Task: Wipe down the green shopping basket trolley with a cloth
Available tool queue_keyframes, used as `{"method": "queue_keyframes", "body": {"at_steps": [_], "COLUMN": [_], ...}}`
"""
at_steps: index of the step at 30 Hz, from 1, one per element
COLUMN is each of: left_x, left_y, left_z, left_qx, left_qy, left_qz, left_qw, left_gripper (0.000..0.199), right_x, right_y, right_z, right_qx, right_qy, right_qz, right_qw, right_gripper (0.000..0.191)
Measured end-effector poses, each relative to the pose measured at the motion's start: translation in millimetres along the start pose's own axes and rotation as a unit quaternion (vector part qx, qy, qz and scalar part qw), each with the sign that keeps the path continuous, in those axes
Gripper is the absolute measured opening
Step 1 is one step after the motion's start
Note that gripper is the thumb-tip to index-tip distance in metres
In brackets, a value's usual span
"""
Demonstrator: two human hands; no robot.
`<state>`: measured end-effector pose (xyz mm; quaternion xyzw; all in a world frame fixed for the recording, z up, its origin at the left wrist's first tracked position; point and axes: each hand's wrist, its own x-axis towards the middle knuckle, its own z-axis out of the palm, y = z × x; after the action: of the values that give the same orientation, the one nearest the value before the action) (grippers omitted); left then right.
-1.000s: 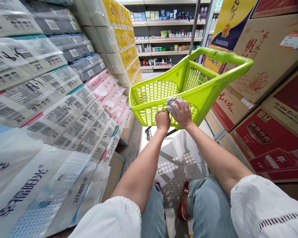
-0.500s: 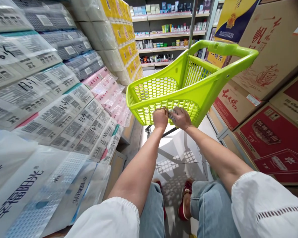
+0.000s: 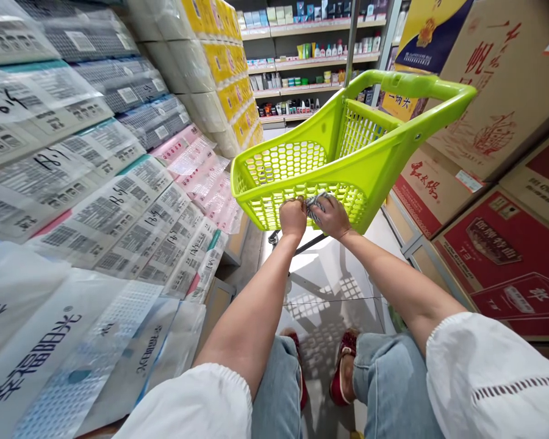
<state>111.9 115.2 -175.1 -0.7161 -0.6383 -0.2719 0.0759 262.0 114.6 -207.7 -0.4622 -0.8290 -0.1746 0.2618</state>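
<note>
A bright green plastic shopping cart [image 3: 293,183] with mesh sides stands in front of me, its handle toward the upper right. My left hand [image 3: 293,217] is closed in a fist at the cart's near mesh side. Close beside it, my right hand [image 3: 331,217] is closed around a crumpled grey-and-white striped cloth [image 3: 318,200]. The cloth lies against the mesh. Its edge reaches my left fingers, and whether they pinch it or something else is too small to tell.
Stacked packs of paper goods [image 3: 114,201] fill the left side, with yellow-and-white tissue packs [image 3: 231,73] behind. Cardboard boxes [image 3: 489,244] stand on the right. Shelves of bottles [image 3: 320,61] are at the back. My feet in red shoes are on the tiled floor [image 3: 320,274].
More of the striped cloth shows above my right fingers. Both hands have shifted very slightly left, still close together at the cart's side.
</note>
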Motion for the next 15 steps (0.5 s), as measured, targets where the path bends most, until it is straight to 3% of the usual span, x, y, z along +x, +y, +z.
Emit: {"method": "queue_keyframes", "body": {"at_steps": [3,6,13,15], "left_x": [1,1,0,0], "left_y": [0,0,2,2], "left_z": [-0.2,-1.3,-1.0,0.0], "left_qx": [-0.006,-0.005,0.002,0.002], "left_qy": [0.007,-0.002,0.0,0.007], "left_qz": [-0.001,-0.003,0.004,0.004], "left_qw": [1.0,1.0,1.0,1.0], "left_gripper": [0.037,0.035,0.035,0.036], "right_x": [-17,-13,45,51], "right_y": [-2,1,17,17], "right_z": [14,11,-49,-56], "right_qx": [0.005,0.005,0.016,0.012], "right_qy": [-0.044,-0.038,0.109,0.126], "right_qz": [-0.021,-0.027,0.069,0.087], "right_qw": [0.999,0.999,0.991,0.988], "right_gripper": [0.03,0.029,0.034,0.034]}}
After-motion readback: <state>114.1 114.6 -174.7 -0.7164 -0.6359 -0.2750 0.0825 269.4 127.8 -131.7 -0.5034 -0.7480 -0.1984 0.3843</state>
